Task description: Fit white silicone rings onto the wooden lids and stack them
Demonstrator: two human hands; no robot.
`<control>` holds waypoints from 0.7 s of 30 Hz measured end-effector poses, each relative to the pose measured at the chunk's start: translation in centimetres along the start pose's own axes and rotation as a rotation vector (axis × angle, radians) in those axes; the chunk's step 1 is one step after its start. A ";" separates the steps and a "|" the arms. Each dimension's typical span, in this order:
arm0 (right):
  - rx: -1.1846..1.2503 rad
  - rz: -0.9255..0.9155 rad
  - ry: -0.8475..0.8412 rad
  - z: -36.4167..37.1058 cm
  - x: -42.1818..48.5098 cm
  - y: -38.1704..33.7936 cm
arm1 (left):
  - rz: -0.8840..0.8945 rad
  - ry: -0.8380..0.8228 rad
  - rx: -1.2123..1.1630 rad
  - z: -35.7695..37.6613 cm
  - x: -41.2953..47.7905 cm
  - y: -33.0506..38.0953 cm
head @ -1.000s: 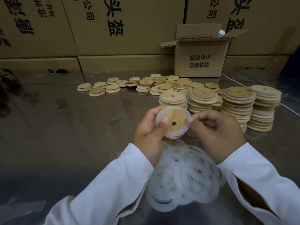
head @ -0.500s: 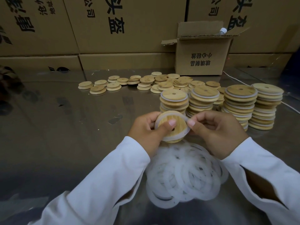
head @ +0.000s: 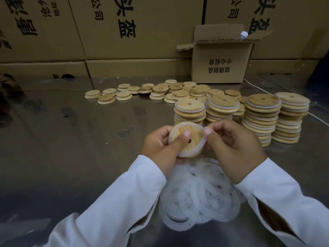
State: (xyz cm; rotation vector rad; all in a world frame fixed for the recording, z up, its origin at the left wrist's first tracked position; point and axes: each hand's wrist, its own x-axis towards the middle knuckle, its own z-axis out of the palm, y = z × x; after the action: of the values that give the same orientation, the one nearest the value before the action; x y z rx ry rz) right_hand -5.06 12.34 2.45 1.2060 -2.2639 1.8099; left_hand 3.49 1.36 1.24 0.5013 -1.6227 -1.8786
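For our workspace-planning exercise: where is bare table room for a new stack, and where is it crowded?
Bare table lies left of the left hand, between the loose lids behind and the left sleeve. Crowded: the four stacks right of centre, and the ring pile in front, near centre.

Tabletop: ring pile nearest the person. Lid held above it, between left hand and right hand. Four lid stacks in a row behind, rightward. Loose lids farther back, spreading left. Open carton behind them, against stacked cartons.

Stacked cardboard cartons behind glossy table
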 end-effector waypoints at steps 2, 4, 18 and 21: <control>0.041 0.031 0.014 0.4 -0.2 0.0 | 0.014 0.035 -0.012 0.0 0.1 0.1; 0.111 0.084 0.017 0.7 -0.3 0.0 | 0.022 0.065 -0.023 -0.1 0.2 0.2; -0.074 0.001 0.030 0.5 -0.1 0.6 | 0.042 -0.078 0.071 -0.4 0.2 0.3; -0.098 -0.013 -0.107 0.5 -0.2 0.4 | 0.087 -0.099 0.201 -0.6 0.2 0.3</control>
State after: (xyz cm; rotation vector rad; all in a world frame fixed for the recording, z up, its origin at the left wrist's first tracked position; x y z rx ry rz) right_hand -4.95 12.04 1.88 1.3275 -2.3625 1.6472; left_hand 3.78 0.82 1.48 0.4178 -1.8796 -1.7103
